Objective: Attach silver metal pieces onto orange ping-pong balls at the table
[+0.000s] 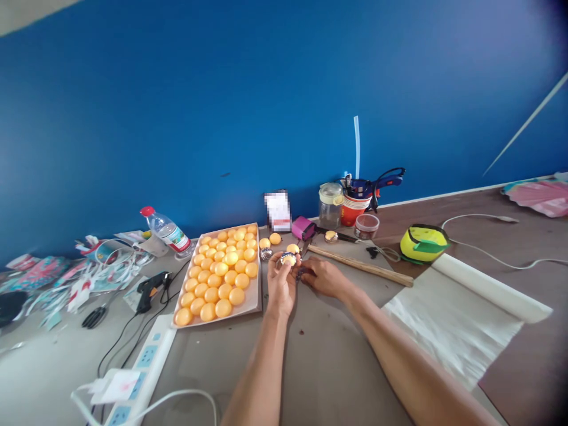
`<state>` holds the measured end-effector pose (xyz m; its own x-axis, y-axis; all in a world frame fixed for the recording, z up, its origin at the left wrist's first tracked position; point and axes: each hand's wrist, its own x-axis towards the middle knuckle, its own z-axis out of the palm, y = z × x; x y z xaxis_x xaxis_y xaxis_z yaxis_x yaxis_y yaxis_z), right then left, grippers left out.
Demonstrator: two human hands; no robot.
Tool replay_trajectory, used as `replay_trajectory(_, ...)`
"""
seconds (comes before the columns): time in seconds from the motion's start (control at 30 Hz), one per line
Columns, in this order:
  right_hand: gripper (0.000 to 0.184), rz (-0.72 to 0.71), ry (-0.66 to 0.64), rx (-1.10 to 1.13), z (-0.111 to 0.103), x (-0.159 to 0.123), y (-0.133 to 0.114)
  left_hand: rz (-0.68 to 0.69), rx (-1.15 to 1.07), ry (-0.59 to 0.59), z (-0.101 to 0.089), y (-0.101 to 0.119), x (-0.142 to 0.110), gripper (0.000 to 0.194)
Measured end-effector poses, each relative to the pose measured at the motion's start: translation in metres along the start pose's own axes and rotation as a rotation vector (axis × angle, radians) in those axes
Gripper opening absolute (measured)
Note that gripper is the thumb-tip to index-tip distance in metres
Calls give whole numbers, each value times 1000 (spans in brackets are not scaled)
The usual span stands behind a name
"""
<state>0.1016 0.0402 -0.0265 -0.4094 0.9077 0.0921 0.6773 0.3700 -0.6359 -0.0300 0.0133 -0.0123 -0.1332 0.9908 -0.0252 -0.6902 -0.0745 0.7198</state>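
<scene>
My left hand [280,290] grips an orange ball with a shiny silver band [288,258] between thumb and fingers. Close on its right, my right hand [326,277] has its fingers curled inward; something small and dark shows at their tips, too small to name. Just beyond the hands lie loose orange balls [275,238] and a crumpled silver piece [266,254]. Another orange ball with silver around it [331,236] rests farther right. At the left of my hands stands a shallow box [258,290] holding many orange balls [223,307].
A wooden stick [364,266] lies right of the hands, near a yellow-green tape measure [423,244] and a white roll of sheet [492,290]. Behind are a jar [331,207] and red cup [355,211]. Leftward: a bottle [171,234], glue gun [148,293], scissors [94,316] and power strip [148,361].
</scene>
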Motion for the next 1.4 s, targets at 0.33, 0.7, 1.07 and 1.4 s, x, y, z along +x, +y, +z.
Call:
replay_trajectory(0.33, 19, 10, 0, -259, 10, -4, -16, -6, 33, -2, -3, -2, 1, 38)
replay_trajectory(0.7, 6, 107, 398, 555, 12, 6, -6, 1, 68, 28, -8, -2, 3, 38)
replay_trajectory(1.07, 28, 164, 151, 1467, -1, 2, -26, -5, 69, -43, -6, -3, 2, 35)
replay_trajectory(1.4, 30, 218, 221, 1398, 2, 4, -25, 15, 134, -71, -4, -2, 0, 36)
